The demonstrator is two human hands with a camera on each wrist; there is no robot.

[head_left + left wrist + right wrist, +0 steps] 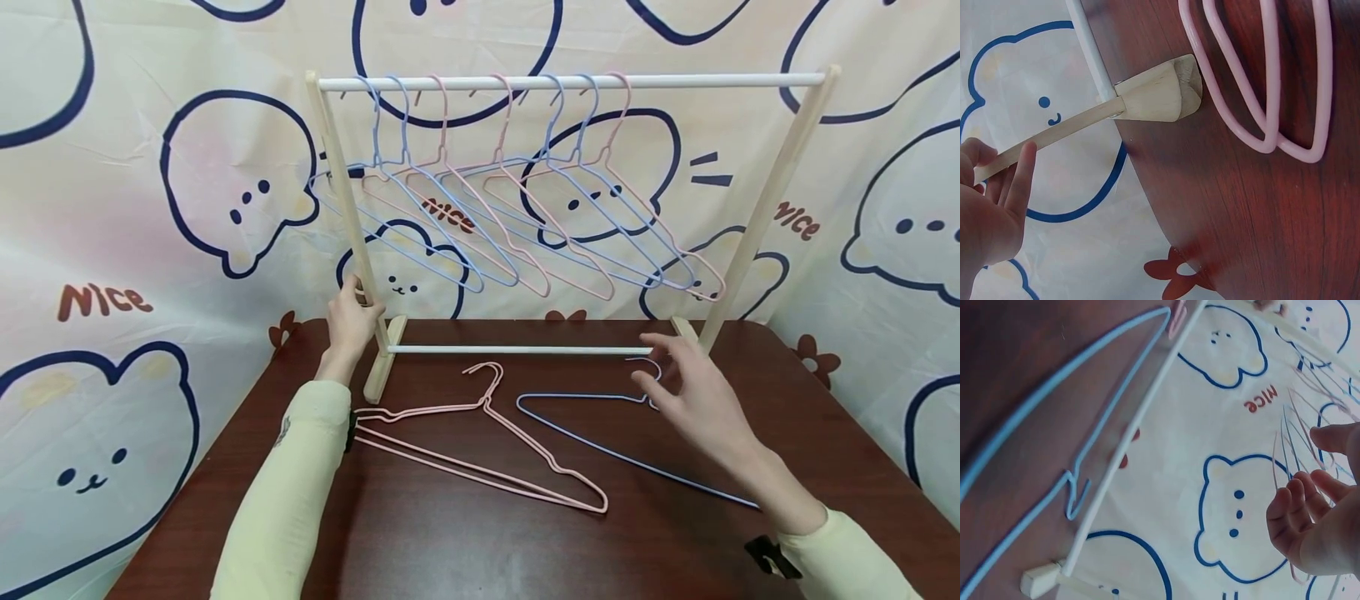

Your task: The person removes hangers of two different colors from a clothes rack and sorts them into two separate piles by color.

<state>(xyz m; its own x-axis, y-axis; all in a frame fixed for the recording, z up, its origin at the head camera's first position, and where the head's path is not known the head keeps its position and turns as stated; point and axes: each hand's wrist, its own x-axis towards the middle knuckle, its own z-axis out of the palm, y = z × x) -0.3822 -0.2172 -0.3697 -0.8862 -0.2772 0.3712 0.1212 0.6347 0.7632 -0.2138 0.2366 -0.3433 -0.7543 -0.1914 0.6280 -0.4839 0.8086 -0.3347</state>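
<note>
My left hand [352, 321] grips the left wooden post [1060, 131] of a small clothes rack, thumb and fingers on either side of it. My right hand [701, 400] holds nothing, its fingers loosely bent. In the head view it overlaps the hook end of a blue hanger [600, 450] lying on the table. To the left, two pink hangers [498, 479] lie nearly stacked, their hooks toward the rack; my left sleeve covers one end of them. Several blue and pink hangers hang from the rack's white top rail [712, 81], bunched left of its middle.
The rack stands at the back of the dark brown table [450, 550] on wooden feet [384, 367], joined by a white lower rail [517, 351]. Close behind it hangs a cloth backdrop [240, 317] printed with cartoon bears, which also runs along both sides.
</note>
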